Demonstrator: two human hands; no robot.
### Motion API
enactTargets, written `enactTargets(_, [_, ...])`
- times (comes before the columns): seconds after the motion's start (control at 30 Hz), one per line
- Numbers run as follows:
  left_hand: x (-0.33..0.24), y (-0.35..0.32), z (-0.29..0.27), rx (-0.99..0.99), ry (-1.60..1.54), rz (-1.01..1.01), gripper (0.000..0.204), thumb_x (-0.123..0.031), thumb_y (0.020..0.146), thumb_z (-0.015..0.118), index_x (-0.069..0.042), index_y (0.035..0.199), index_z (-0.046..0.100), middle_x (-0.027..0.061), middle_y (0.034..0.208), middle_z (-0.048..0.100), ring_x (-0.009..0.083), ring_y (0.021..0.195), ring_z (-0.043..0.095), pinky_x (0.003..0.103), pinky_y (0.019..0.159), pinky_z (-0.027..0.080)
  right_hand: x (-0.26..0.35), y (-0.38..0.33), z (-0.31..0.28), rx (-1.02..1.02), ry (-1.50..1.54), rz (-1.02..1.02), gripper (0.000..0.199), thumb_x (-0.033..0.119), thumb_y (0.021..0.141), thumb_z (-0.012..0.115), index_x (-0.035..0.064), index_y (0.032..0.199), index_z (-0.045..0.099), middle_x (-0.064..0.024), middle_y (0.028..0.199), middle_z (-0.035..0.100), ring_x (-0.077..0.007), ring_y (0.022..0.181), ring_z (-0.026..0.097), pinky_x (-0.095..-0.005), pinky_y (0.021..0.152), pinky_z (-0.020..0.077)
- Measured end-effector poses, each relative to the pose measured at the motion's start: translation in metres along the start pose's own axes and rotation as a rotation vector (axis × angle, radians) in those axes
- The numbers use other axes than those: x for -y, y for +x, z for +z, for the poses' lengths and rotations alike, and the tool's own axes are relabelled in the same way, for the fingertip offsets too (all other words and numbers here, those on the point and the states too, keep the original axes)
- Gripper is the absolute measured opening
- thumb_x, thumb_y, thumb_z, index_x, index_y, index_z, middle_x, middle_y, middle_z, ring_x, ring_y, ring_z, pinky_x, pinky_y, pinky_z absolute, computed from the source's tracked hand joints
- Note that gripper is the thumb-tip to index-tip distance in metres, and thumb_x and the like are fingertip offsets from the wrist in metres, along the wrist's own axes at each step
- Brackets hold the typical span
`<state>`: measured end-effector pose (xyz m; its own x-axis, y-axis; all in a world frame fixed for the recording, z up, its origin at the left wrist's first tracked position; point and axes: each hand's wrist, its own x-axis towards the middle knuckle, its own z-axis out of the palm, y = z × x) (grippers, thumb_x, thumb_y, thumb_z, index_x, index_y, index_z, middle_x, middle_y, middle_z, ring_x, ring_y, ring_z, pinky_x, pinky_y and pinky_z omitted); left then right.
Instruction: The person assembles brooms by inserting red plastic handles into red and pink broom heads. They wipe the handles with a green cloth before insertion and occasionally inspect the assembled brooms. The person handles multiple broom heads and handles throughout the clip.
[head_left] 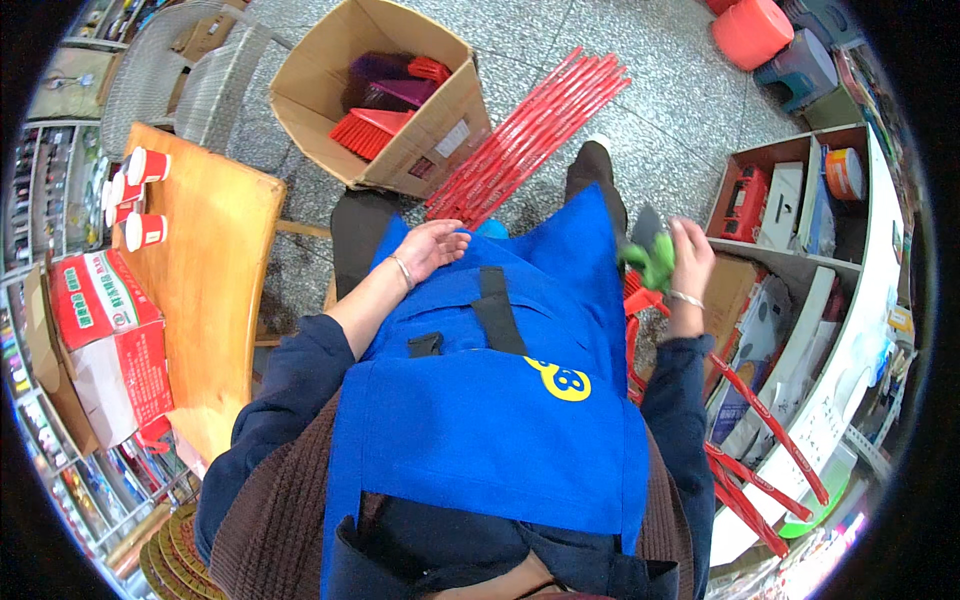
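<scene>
I sit wearing a blue apron (pixel 490 400). My left hand (pixel 432 245) rests open on my left thigh, palm up, with a bracelet on the wrist and nothing in it. Out to the right, my right hand (pixel 688 262) grips a small green piece (pixel 652 260), blurred, with a dark part above it. Just below that hand a red plastic frame (pixel 640 305) stands beside my knee. A bundle of long red sticks (pixel 530 135) lies on the floor in front of my knees.
An open cardboard box (pixel 400 150) holds red and purple broom heads (pixel 370 125). At left, a wooden table (pixel 215 270) carries red paper cups (pixel 140 195) and a red-and-white carton (pixel 105 345). Shelves (pixel 800 270) stand at right, with more red sticks (pixel 760 450) leaning there. Stools (pixel 770 40) stand far right.
</scene>
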<state>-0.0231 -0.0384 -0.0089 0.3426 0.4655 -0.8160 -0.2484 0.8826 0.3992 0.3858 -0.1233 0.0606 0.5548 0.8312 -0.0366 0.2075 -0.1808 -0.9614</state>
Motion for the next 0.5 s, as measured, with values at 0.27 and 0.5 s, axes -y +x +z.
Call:
enactTargets(0.27, [0.000, 0.016, -0.008, -0.030, -0.007, -0.042, 0.025, -0.013, 0.095, 0.048, -0.002, 0.116, 0.053, 0.0175, 0.103, 0.063, 0.0239, 0.090, 0.062, 0.037, 0.080, 0.053, 0.000, -0.058, 0.156, 0.539, 0.385, 0.660, 0.021, 0.015, 0.091, 0.053, 0.0020, 0.102, 0.065, -0.0043, 0.093, 0.065, -0.0145, 0.083, 0.061, -0.0262, 0.076, 0.0490])
enactTargets(0.5, [-0.003, 0.063, -0.022, -0.085, 0.039, -0.114, 0.021, -0.015, 0.095, 0.049, -0.003, 0.111, 0.055, 0.0158, 0.098, 0.065, 0.0230, 0.084, 0.063, 0.036, 0.076, 0.054, -0.051, -0.019, 0.130, 0.363, 0.865, 1.018, 0.027, 0.025, 0.094, 0.050, 0.0046, 0.105, 0.065, -0.0042, 0.088, 0.064, -0.0151, 0.075, 0.060, -0.0287, 0.068, 0.0506])
